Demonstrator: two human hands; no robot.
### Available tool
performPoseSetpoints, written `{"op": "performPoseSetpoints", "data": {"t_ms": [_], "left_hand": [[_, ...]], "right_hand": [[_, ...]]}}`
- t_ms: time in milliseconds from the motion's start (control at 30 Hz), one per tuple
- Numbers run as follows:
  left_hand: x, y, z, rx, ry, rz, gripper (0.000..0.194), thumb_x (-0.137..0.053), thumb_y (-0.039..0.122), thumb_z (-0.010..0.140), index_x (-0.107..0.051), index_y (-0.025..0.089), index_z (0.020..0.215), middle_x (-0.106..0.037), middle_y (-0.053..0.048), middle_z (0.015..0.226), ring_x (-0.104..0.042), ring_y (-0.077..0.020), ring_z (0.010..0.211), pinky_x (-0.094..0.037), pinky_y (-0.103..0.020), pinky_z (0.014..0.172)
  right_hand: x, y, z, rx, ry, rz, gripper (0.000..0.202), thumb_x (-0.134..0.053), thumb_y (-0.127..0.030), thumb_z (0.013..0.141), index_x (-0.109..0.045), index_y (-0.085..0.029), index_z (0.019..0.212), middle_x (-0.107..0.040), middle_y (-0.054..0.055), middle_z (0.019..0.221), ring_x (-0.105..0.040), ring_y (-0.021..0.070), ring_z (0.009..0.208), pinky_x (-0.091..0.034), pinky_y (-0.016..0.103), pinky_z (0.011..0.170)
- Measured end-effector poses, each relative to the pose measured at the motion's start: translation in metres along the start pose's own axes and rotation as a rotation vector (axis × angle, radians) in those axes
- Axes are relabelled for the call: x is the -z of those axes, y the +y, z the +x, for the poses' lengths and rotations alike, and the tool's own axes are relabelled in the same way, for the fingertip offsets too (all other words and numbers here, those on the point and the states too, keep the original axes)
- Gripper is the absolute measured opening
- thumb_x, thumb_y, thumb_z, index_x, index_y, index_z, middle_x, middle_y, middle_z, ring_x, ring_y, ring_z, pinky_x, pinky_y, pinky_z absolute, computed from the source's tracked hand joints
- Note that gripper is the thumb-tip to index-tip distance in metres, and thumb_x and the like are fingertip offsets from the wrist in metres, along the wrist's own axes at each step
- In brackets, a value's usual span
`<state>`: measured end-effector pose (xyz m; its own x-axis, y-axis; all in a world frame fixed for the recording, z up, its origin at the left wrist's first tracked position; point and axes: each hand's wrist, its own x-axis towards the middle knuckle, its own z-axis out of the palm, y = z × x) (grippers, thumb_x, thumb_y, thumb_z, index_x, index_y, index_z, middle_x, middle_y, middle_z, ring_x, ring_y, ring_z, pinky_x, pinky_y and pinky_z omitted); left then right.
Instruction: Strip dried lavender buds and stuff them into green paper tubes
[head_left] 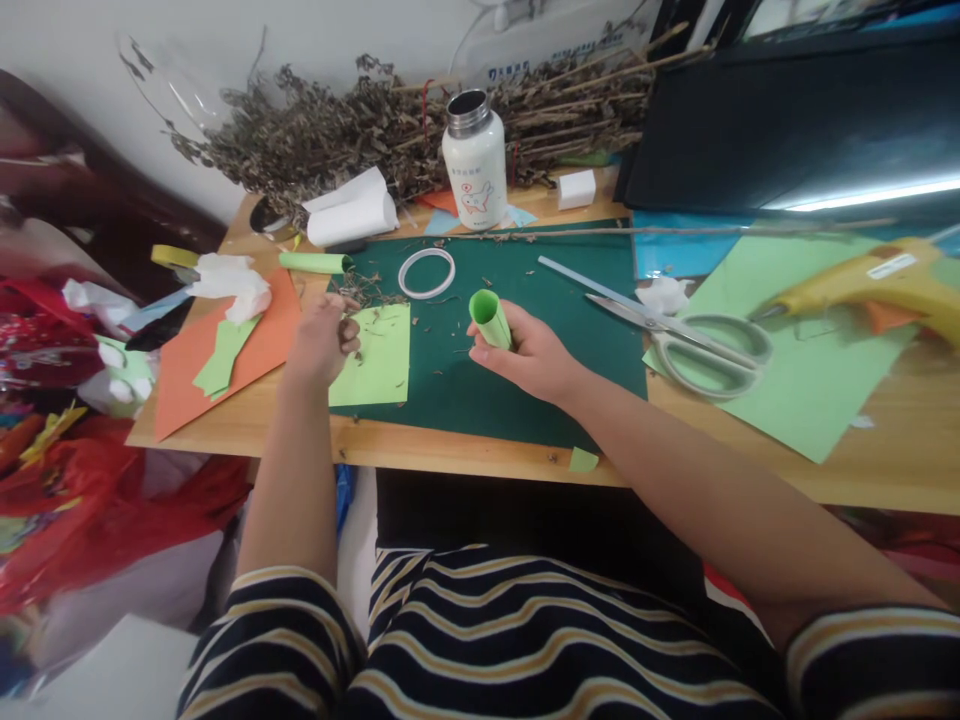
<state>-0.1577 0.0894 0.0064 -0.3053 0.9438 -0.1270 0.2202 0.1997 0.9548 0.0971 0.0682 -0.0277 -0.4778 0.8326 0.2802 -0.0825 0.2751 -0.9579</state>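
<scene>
My right hand [525,350] is wrapped round a green paper tube [491,318], its open end tilted up over the green cutting mat [465,410]. To the left, my left hand [321,340] has its fingers curled together beside a small heap of dried plant bits [367,287]. Whatever those fingers hold, if anything, is hidden. A light green paper square [382,365] lies by the left hand with crumbs on it. Behind that hand lies another rolled green paper tube [313,262]. A roll of white tape [426,273] rests on the mat.
A white open bottle [476,165] stands at the back, before dried branches [322,130]. Scissors [705,350], a glue stick [574,277] and a yellow glue gun [862,285] lie to the right. Orange paper [187,375] is at the left; a laptop [795,120] stands back right.
</scene>
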Motion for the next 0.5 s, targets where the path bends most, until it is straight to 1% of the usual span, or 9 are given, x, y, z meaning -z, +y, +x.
{"op": "performPoseSetpoints", "data": {"t_ms": [67,133,200,233,267,300,367,433,500], "left_hand": [[-0.003,0.011,-0.003,0.054,0.013,-0.275,0.02,-0.039,0.026,0.082,-0.036,0.019,0.064,-0.046,0.001,0.061,-0.028,-0.0053,0.043,-0.02,-0.017,0.037],[-0.006,0.018,-0.003,0.095,0.02,-0.494,0.021,-0.038,0.024,0.081,-0.035,0.018,0.061,-0.045,0.001,0.057,-0.027,-0.0046,0.042,-0.017,-0.016,0.035],[-0.009,0.019,0.001,0.102,0.018,-0.524,0.022,-0.039,0.025,0.08,-0.036,0.018,0.06,-0.04,0.002,0.053,-0.027,-0.0046,0.041,-0.016,-0.016,0.034],[-0.011,0.018,0.003,0.096,0.016,-0.47,0.021,-0.04,0.026,0.079,-0.038,0.018,0.06,-0.037,0.003,0.051,-0.026,-0.0048,0.04,-0.016,-0.017,0.035],[-0.014,0.015,0.006,0.08,0.017,-0.369,0.019,-0.043,0.026,0.078,-0.041,0.019,0.061,-0.035,0.004,0.049,-0.025,-0.0049,0.039,-0.016,-0.017,0.036],[-0.016,0.013,0.009,0.043,0.014,-0.218,0.015,-0.046,0.026,0.076,-0.044,0.019,0.063,-0.033,0.004,0.048,-0.025,-0.0052,0.039,-0.017,-0.018,0.037],[-0.02,0.006,0.014,-0.093,-0.019,0.197,0.002,-0.055,0.021,0.071,-0.054,0.021,0.069,-0.039,0.004,0.05,-0.033,-0.0067,0.042,-0.023,-0.019,0.041],[-0.024,0.0,0.019,-0.261,-0.088,0.63,0.012,-0.059,0.018,0.067,-0.063,0.022,0.078,-0.052,0.0,0.06,-0.047,-0.0115,0.055,-0.033,-0.022,0.051],[-0.025,-0.005,0.023,-0.375,-0.152,0.929,0.019,-0.056,0.019,0.071,-0.066,0.024,0.086,-0.061,-0.004,0.077,-0.055,-0.0189,0.074,-0.039,-0.027,0.064]], "right_hand": [[0.0,0.001,0.0,0.008,0.004,0.006,0.023,-0.057,-0.037,0.076,-0.048,-0.019,0.087,-0.042,-0.004,0.068,-0.038,0.0067,0.06,-0.033,0.024,0.057],[0.0,0.003,0.0,0.013,0.007,0.014,0.024,-0.057,-0.038,0.076,-0.049,-0.019,0.088,-0.042,-0.004,0.069,-0.038,0.0068,0.061,-0.033,0.024,0.058],[0.0,0.003,0.0,0.009,0.004,0.024,0.024,-0.057,-0.039,0.076,-0.049,-0.019,0.088,-0.043,-0.004,0.069,-0.039,0.0069,0.061,-0.033,0.024,0.057],[0.0,0.004,0.0,0.005,0.002,0.026,0.025,-0.057,-0.039,0.076,-0.048,-0.019,0.088,-0.043,-0.004,0.069,-0.039,0.007,0.061,-0.033,0.024,0.057],[0.0,0.003,0.0,0.003,0.0,0.026,0.025,-0.057,-0.039,0.076,-0.048,-0.019,0.088,-0.043,-0.004,0.069,-0.039,0.0071,0.061,-0.034,0.024,0.057],[0.0,0.003,0.0,0.002,0.0,0.026,0.024,-0.057,-0.039,0.076,-0.048,-0.019,0.087,-0.043,-0.004,0.069,-0.039,0.0071,0.061,-0.034,0.024,0.057],[0.0,0.002,0.0,0.002,0.004,0.019,0.024,-0.057,-0.039,0.076,-0.047,-0.019,0.085,-0.042,-0.004,0.069,-0.039,0.0072,0.061,-0.034,0.025,0.058],[0.0,0.0,0.0,0.002,0.012,0.01,0.023,-0.056,-0.038,0.076,-0.047,-0.019,0.084,-0.043,-0.004,0.068,-0.039,0.0073,0.061,-0.034,0.025,0.058],[-0.001,0.0,0.0,-0.001,0.016,0.007,0.022,-0.057,-0.037,0.076,-0.047,-0.019,0.085,-0.043,-0.004,0.068,-0.039,0.0074,0.062,-0.034,0.025,0.058]]}}
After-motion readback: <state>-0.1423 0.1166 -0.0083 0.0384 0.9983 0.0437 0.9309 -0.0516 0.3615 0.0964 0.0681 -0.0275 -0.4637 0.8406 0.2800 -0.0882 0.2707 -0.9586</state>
